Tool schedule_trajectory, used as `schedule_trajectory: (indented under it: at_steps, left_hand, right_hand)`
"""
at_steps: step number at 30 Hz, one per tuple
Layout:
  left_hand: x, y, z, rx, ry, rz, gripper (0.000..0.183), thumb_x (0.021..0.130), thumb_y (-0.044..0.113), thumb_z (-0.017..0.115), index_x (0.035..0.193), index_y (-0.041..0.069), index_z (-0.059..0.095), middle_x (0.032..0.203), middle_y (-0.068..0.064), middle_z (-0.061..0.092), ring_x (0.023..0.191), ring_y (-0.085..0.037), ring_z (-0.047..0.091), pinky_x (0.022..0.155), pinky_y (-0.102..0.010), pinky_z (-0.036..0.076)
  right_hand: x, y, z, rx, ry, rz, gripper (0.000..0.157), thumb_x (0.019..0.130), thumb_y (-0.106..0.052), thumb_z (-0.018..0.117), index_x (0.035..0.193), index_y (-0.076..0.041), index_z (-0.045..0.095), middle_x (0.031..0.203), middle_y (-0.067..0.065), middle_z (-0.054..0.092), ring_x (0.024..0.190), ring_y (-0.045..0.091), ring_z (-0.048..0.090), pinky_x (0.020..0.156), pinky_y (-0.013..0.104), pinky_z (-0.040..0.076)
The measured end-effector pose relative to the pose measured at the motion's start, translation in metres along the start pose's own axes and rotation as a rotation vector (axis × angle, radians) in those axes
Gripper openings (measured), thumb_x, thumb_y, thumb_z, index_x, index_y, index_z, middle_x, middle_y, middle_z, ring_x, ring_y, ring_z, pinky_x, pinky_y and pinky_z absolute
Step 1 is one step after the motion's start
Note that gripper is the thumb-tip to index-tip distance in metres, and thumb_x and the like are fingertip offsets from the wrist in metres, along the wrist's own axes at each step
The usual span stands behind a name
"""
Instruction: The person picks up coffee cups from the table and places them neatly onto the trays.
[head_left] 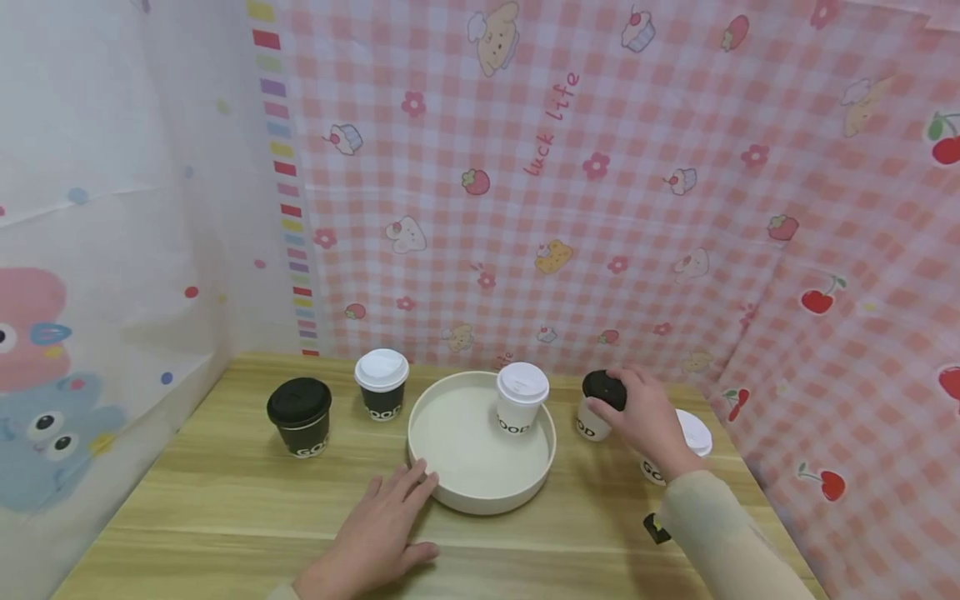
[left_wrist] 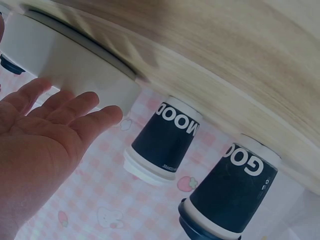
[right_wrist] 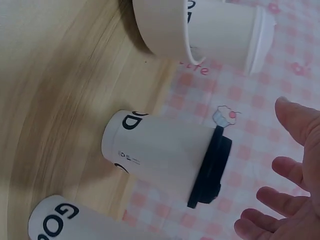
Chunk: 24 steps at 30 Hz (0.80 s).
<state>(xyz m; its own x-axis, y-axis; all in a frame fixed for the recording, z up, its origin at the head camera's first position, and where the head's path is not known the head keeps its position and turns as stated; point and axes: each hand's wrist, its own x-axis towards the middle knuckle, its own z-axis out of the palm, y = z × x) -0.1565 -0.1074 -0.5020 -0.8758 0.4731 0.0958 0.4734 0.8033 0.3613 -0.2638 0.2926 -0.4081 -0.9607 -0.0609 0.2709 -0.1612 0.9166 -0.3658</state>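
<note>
My left hand (head_left: pixel 375 533) lies with straight fingers at the near left side of a round cream tray (head_left: pixel 457 442); in the left wrist view its fingertips are against or very close to the tray wall (left_wrist: pixel 75 60). Inside the tray, toward the right, stands a white paper cup with a white lid (head_left: pixel 519 408). My right hand (head_left: pixel 648 417) is over a white paper cup with a black lid (head_left: pixel 592 423). In the right wrist view, the spread fingers (right_wrist: pixel 290 200) are apart from that cup's black lid (right_wrist: pixel 212 167), and nothing is held.
Left of the tray stand a black cup with a white lid (head_left: pixel 382 387) and a black cup with a black lid (head_left: pixel 302 421). A white-lidded cup (head_left: pixel 693 435) is partly hidden behind the right wrist. A small black object (head_left: pixel 657 528) lies by the right sleeve. Patterned cloth (head_left: pixel 480 208) hangs behind.
</note>
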Motion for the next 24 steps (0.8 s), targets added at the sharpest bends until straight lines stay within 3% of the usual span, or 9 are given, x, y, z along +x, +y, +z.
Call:
schedule_trajectory:
  at_steps: [14, 24]
  left_hand:
    - [0.000, -0.001, 0.001, 0.011, 0.016, 0.014, 0.089, 0.089, 0.050, 0.083, 0.159, 0.007, 0.048, 0.170, -0.021, 0.041, 0.153, -0.049, 0.043, 0.119, -0.076, 0.038]
    - [0.000, -0.001, 0.001, -0.001, -0.008, 0.008, 0.090, 0.090, 0.051, 0.083, 0.160, 0.008, 0.047, 0.171, -0.022, 0.039, 0.154, -0.050, 0.041, 0.119, -0.076, 0.037]
  right_hand:
    - [0.026, 0.006, 0.020, -0.087, -0.068, 0.103, 0.077, 0.098, -0.047, 0.074, 0.155, -0.001, 0.049, 0.160, 0.033, 0.044, 0.145, 0.056, 0.045, 0.115, 0.072, 0.044]
    - [0.031, 0.010, 0.030, -0.105, -0.097, 0.116, 0.084, 0.097, -0.048, 0.075, 0.158, 0.000, 0.044, 0.156, 0.035, 0.047, 0.139, 0.059, 0.050, 0.110, 0.072, 0.048]
